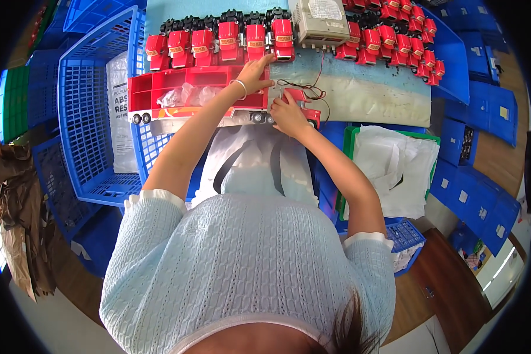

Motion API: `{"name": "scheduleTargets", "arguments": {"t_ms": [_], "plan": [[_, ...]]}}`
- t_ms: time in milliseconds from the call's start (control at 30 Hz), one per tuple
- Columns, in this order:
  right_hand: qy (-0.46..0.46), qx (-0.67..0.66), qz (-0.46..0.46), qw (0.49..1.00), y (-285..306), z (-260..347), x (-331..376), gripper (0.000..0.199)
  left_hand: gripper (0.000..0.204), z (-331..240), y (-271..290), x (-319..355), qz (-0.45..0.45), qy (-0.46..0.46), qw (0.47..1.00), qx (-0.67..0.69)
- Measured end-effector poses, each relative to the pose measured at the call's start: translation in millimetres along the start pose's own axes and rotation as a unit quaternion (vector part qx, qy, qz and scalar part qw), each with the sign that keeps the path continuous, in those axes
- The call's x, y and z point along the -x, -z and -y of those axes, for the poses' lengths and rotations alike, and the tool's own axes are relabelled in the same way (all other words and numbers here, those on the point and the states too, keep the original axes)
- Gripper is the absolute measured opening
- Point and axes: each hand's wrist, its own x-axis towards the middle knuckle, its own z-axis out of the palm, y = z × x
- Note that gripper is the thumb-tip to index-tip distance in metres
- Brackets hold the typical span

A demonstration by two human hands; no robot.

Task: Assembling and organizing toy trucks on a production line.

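Head view: red toy truck (180, 112) crosswise on desk (383, 103), trailer running left from the fingers, cab (297, 94) at the right fingers. Left hand (252, 78): fingers spread, thumb well off the index, no clear grip; index reaches to the small red trucks (228, 41) just beyond, contact cannot tell. Right hand (289, 117): fingers bent, bunched at the cab; cannot tell whether anything is pinched. Dark wires (311, 91) just right of the right fingers, beige box (320, 22) farther beyond. Clear plastic bags (183, 95) in trailer, left of the left fingers. Handling, judged: light, stiff, smooth plastic, slightly slippery; thin compartment walls likely fragile. Best hold: cab body and trailer's lower side.
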Motion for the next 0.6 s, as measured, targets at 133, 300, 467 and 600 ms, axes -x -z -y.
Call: {"name": "scheduleTargets", "arguments": {"t_ms": [133, 300, 467, 600], "plan": [[-0.006, 0.014, 0.021, 1.0, 8, -1, 11, 0.028, 0.08, 2, -1, 0, -0.031, -0.018, 0.999, 0.008], [-0.023, 0.002, 0.086, 0.996, 34, -22, 57, 0.026, 0.078, -11, 7, 4, -0.029, -0.004, 1.0, 0.002], [-0.014, -0.061, 0.067, 0.996, 119, -22, 62, 0.031, 0.068, -103, 40, 36, 0.21, 0.06, 0.964, 0.151], [0.008, -0.042, -0.132, 0.99, 222, 2, 32, 0.031, 0.069, -161, 101, 65, 0.211, 0.016, 0.92, 0.328]]}}
